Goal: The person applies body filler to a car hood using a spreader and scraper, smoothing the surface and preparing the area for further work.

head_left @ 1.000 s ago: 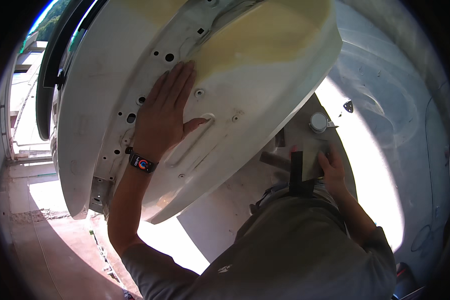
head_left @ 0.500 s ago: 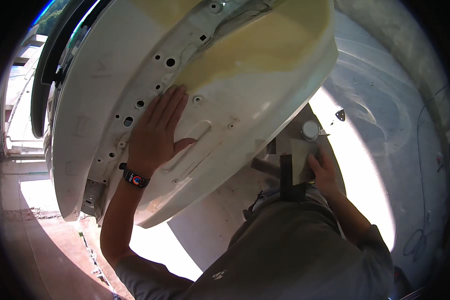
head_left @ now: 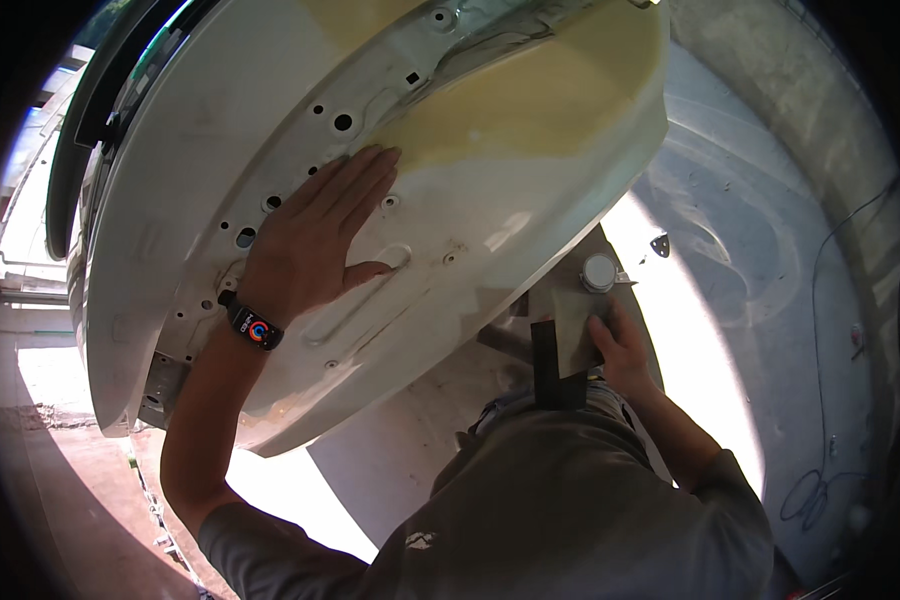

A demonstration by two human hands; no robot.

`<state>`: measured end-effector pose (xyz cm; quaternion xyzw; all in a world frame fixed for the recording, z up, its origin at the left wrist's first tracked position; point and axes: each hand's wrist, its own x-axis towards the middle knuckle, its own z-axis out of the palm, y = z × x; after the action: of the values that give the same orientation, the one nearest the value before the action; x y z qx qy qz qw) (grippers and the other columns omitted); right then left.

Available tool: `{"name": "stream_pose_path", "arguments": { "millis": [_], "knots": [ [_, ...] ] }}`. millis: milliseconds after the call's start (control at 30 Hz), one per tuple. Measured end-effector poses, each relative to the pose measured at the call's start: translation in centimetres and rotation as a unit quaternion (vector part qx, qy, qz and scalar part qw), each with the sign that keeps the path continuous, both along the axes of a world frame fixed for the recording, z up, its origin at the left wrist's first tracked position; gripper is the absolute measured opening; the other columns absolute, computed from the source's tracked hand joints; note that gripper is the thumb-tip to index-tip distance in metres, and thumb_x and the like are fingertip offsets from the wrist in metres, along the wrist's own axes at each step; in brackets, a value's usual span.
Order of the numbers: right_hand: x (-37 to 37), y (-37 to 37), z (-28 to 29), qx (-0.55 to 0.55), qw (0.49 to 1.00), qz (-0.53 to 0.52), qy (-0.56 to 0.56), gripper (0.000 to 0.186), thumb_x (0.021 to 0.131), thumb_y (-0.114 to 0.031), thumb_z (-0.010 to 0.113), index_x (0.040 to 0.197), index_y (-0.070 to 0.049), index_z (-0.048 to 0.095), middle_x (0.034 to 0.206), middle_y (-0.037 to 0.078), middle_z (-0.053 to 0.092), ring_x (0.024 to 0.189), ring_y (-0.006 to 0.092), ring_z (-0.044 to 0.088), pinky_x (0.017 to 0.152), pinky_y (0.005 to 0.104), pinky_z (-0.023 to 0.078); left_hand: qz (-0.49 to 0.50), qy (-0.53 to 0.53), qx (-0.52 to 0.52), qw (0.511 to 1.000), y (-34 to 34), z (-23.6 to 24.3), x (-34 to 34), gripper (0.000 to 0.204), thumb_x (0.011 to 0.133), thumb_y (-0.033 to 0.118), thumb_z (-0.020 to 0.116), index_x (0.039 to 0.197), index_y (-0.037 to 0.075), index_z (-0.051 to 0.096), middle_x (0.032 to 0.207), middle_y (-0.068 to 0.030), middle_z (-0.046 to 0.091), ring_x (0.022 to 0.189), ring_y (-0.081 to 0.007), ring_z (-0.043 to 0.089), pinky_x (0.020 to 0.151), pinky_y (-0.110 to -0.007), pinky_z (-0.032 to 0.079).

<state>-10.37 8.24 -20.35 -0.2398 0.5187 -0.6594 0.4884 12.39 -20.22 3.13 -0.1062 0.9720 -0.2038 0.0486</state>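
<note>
Nearest, by the waist, the right hand's (head_left: 625,350) grip is closed on a pale sheet (head_left: 572,335), thumb across its edge, other fingers mostly hidden. Farther out, the left hand (head_left: 305,255) lies flat and open, holding nothing, upon a white panel (head_left: 480,205), fingertips near a yellowish patch (head_left: 530,100). For even contact, the palm is best held flat, pressure light, fingers clear of the holes (head_left: 343,122). Writing: the shirt's pale mark (head_left: 420,540) and the watch's lit screen (head_left: 259,331) are too small to read.
</note>
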Motion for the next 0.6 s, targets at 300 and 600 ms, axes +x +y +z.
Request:
{"name": "stream_pose_path", "arguments": {
  "millis": [300,600],
  "knots": [
    [2.0,-0.4,2.7,0.008,1.000,0.011,0.024,0.043,0.108,-0.012,0.056,0.148,0.002,0.047,0.130,0.009,0.065,0.116,0.0126,0.061,0.100,0.0286,0.049,0.071,0.071,0.046,0.994,3.4,-3.0,7.9,0.099,0.082,0.049,0.075,0.157,-0.002,0.035,0.165,-0.0180,0.034,0.153,-0.0339,0.033,0.125,-0.047,0.032],
    [6.0,-4.4,9.2,-0.123,0.981,0.150,-0.029,0.029,0.111,-0.014,0.052,0.134,0.003,0.058,0.111,0.005,0.071,0.093,0.0101,0.065,0.085,0.0278,0.053,0.235,0.390,0.584,0.672,17.2,-11.7,10.6,0.011,0.095,0.004,0.067,0.104,-0.003,0.071,0.084,-0.0148,0.070,0.071,-0.0254,0.064,0.070,-0.030,0.050]
  ]
}}
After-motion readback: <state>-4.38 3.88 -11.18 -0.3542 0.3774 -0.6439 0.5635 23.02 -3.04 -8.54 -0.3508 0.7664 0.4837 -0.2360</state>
